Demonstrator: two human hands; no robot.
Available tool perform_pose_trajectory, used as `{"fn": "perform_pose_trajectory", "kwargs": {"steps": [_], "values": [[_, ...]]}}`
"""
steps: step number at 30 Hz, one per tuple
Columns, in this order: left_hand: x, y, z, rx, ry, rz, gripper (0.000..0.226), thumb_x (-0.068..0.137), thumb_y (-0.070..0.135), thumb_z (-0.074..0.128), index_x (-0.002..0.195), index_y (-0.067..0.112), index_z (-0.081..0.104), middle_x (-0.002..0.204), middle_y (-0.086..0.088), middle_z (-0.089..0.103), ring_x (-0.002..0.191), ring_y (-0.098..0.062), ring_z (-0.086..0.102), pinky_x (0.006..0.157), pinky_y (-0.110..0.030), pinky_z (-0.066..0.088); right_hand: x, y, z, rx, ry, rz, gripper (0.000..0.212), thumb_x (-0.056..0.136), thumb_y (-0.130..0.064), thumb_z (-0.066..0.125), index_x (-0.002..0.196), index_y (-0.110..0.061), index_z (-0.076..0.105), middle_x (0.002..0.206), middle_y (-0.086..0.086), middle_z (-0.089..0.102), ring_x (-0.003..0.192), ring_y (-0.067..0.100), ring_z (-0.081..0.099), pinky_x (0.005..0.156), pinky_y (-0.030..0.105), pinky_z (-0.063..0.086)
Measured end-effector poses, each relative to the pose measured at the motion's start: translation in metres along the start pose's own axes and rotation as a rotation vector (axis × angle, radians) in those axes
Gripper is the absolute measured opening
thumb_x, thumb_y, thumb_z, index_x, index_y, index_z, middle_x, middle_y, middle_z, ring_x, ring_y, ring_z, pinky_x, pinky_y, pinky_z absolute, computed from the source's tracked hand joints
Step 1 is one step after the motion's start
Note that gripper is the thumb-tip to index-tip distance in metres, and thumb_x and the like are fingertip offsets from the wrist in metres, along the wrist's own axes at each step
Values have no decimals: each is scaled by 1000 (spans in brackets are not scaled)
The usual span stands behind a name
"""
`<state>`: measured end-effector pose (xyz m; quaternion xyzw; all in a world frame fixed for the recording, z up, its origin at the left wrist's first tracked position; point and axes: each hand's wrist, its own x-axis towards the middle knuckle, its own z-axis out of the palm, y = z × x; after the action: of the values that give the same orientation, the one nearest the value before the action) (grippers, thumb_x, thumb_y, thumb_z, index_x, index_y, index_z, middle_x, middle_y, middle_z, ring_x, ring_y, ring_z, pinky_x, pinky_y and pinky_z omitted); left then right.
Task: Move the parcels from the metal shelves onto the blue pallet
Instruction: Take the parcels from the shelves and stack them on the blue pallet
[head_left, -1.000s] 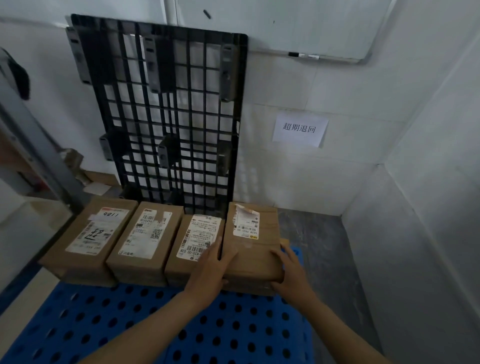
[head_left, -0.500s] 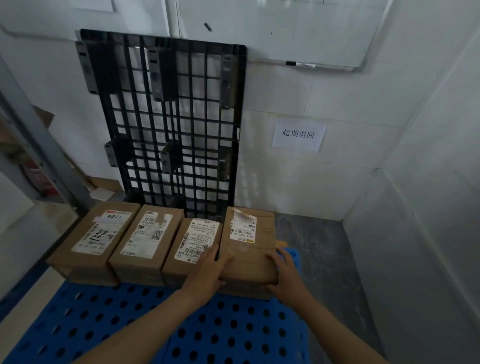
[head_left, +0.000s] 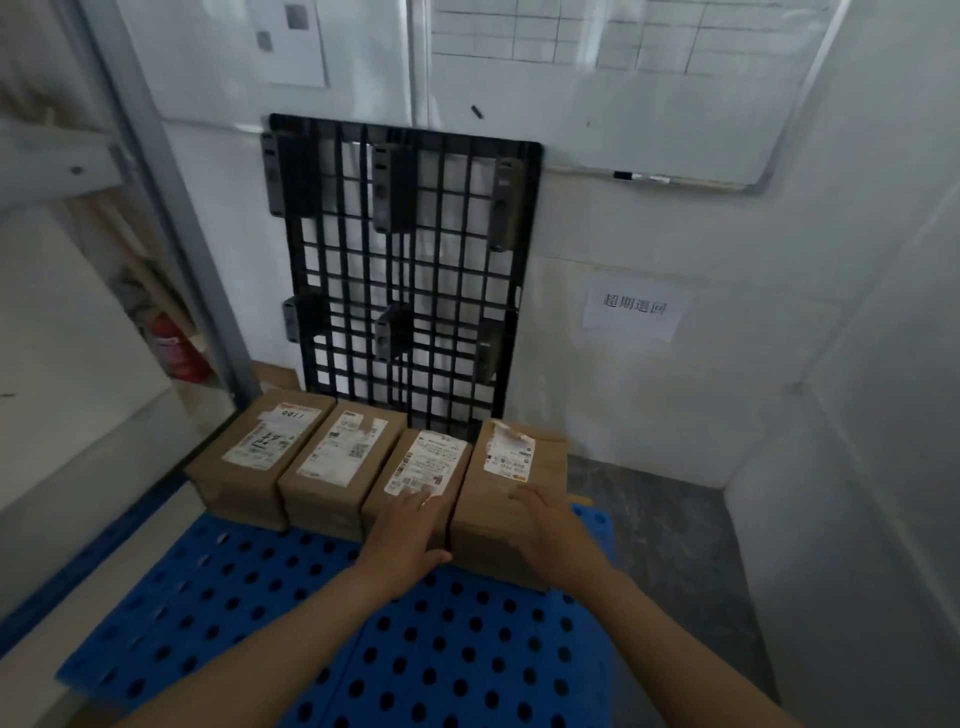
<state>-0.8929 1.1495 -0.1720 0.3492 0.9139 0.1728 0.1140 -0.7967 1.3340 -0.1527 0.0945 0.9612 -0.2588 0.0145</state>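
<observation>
Four parcels (head_left: 423, 470) in a row, frame centre, on the blue pallet (head_left: 363, 639). Left hand (head_left: 410, 530) and right hand (head_left: 553, 530): each grip open, flat, holding nothing.

Both hands flat and unclenched, left hand (head_left: 410, 525), right hand (head_left: 556, 530), forearms extended

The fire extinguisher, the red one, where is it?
The fire extinguisher stands on the floor at the left of the head view, behind the grey shelf post and left of the black pallet leaning on the wall.
</observation>
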Motion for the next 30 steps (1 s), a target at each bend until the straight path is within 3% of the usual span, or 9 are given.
{"fn": "perform_pose_trajectory", "kwargs": {"steps": [5,11,16,20,24,30], "values": [[-51,-27,-5,-32,15,-181,71,86,36,61,144,21,23,154,-1,21,145,-24,11,119,-37,13,4,-41,30,-127,-42,-167,55,89,-27,53,138,-15,31,147,3,28,135,21,26,115,32,19],[-130,-74,-26,-67,88,-390,70,88,37,59,145,22,22,154,0,22,145,-25,11,120,-41,14,5,-117,65,-86,-149,-371,52,92,-24,52,139,-20,31,148,-3,25,138,16,21,116,28,21],[-218,-115,-53,-82,223,-521,69,88,36,60,144,19,24,149,-2,31,139,-20,26,116,-31,21,0,-206,98,-128,-220,-574,53,93,-26,50,141,-19,27,148,-2,25,138,16,21,115,28,20],[-296,-139,-71,-80,369,-615,49,88,20,57,135,16,42,138,-4,48,124,-15,44,101,-26,35,-22,-277,130,-132,-237,-699,54,94,-25,49,141,-17,26,149,-1,26,139,15,21,116,26,19],[-381,-156,-76,-79,432,-705,65,89,25,58,144,21,25,149,-2,31,135,-17,31,109,-27,28,-59,-339,159,-108,-311,-793,52,93,-20,49,140,-16,27,147,1,27,137,16,25,113,23,23],[-504,-166,-74,-62,522,-767,68,88,36,59,144,21,24,150,0,30,136,-17,28,112,-26,25,-137,-421,200,-33,-291,-942,52,89,-22,54,136,-15,34,141,2,36,131,16,33,111,22,25]]}}
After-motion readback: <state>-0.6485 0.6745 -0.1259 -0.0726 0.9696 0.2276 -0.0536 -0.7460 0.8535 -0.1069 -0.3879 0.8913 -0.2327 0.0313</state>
